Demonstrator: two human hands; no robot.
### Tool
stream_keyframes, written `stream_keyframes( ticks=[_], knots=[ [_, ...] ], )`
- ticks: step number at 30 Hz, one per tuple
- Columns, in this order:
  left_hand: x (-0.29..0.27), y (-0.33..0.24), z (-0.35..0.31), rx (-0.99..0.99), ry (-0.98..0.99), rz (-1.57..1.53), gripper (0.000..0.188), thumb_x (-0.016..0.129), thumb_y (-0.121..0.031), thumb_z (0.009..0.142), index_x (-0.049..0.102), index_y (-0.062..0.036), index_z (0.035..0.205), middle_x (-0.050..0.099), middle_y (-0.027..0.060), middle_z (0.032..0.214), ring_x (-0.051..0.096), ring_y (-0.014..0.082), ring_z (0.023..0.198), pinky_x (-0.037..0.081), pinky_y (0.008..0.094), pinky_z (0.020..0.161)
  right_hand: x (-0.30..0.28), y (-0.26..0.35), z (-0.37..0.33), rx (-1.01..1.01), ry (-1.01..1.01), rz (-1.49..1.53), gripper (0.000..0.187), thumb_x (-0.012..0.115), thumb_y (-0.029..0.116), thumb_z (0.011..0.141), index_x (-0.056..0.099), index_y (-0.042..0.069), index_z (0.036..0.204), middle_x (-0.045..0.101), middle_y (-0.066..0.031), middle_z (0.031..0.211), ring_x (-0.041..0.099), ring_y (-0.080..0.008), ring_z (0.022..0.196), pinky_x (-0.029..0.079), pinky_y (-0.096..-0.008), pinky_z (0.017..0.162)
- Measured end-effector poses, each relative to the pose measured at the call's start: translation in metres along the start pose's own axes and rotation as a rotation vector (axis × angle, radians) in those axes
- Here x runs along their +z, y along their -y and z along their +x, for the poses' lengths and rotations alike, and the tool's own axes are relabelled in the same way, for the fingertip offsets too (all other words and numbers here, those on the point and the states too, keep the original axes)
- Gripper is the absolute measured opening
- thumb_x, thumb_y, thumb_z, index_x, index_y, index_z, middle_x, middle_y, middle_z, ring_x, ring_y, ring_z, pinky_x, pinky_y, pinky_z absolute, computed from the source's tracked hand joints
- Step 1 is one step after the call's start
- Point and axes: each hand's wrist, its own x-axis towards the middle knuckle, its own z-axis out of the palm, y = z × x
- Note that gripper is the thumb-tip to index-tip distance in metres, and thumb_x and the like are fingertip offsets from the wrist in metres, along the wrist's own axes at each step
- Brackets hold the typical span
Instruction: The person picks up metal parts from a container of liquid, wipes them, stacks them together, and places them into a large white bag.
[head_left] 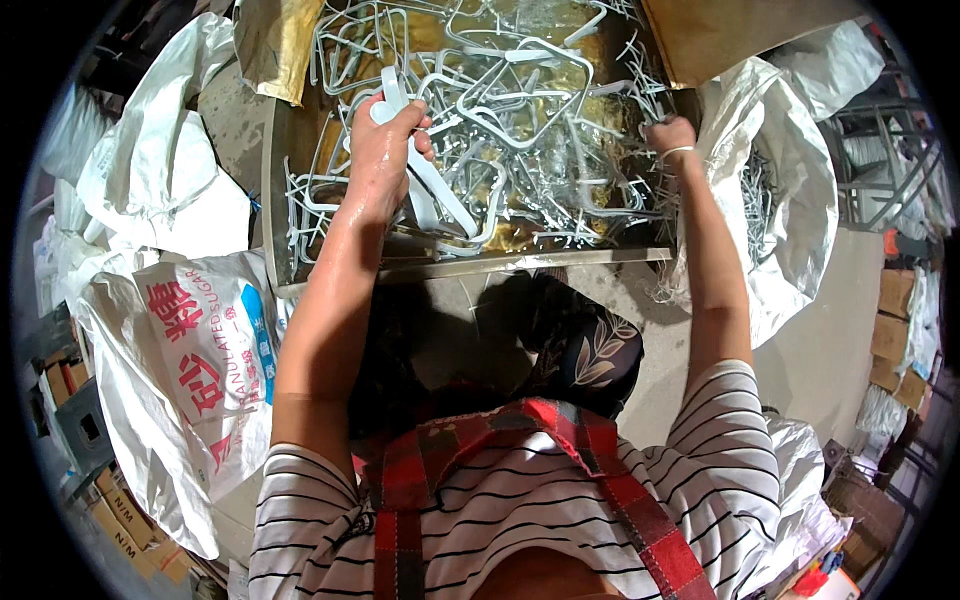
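My left hand [383,150] is holding flat white strips [446,195], pointing from 11 to 5 o'clock. My right hand [672,135] is resting far off at 3 o'clock, fingers curled; I can't see if it's gripping anything. Bent pieces [515,140] are lying between them in the metal tray [520,262]. A white sack [802,275] is sitting at my right hand's 4 o'clock.

Plastic parts [532,57] lie in a tray [560,261], sacks [165,200] left and right.
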Motion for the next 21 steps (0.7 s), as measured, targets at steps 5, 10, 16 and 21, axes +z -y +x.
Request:
stream_keyframes(
  ticks=[5,10,16,21],
  knots=[
    [0.005,0.007,-0.002,-0.089,-0.003,0.032,0.014,0.057,-0.007,0.078,0.048,-0.002,0.088,0.051,0.0055,0.067,0.046,0.0105,0.047,0.042,0.0245,0.042,-0.104,0.052,-0.038,-0.066,-0.152,-0.171,0.029,0.051,0.018,0.064,0.059,-0.005,0.08,0.058,-0.0259,0.088,0.057,-0.0361,0.088,0.045,-0.0394,0.076],
    [0.016,0.016,-0.01,-0.166,0.087,-0.01,0.014,0.06,-0.009,0.077,0.052,-0.0023,0.087,0.051,0.0045,0.066,0.046,0.0106,0.047,0.043,0.0244,0.044,-0.069,0.088,-0.059,-0.047,0.094,-0.391,0.027,0.053,0.017,0.068,0.061,0.0,0.088,0.058,-0.019,0.099,0.055,-0.0337,0.095,0.044,-0.0371,0.082],
    [0.016,0.005,-0.025,-0.155,0.152,-0.044,0.018,0.062,-0.015,0.078,0.053,-0.002,0.087,0.051,0.0037,0.067,0.046,0.0098,0.049,0.043,0.0243,0.046,-0.123,0.045,-0.056,0.035,-0.316,0.113,0.03,0.055,0.016,0.067,0.055,-0.011,0.081,0.059,-0.028,0.079,0.059,-0.0382,0.077,0.046,-0.041,0.068],
    [0.021,0.013,-0.022,-0.146,0.244,-0.055,0.029,0.067,-0.024,0.076,0.054,-0.002,0.09,0.054,0.004,0.077,0.05,0.009,0.061,0.044,0.0235,0.053,-0.058,0.165,-0.137,-0.218,-0.195,-0.026,0.025,0.058,0.017,0.068,0.049,0.0,0.085,0.058,-0.0225,0.079,0.057,-0.0374,0.077,0.046,-0.0427,0.067]
  ],
)
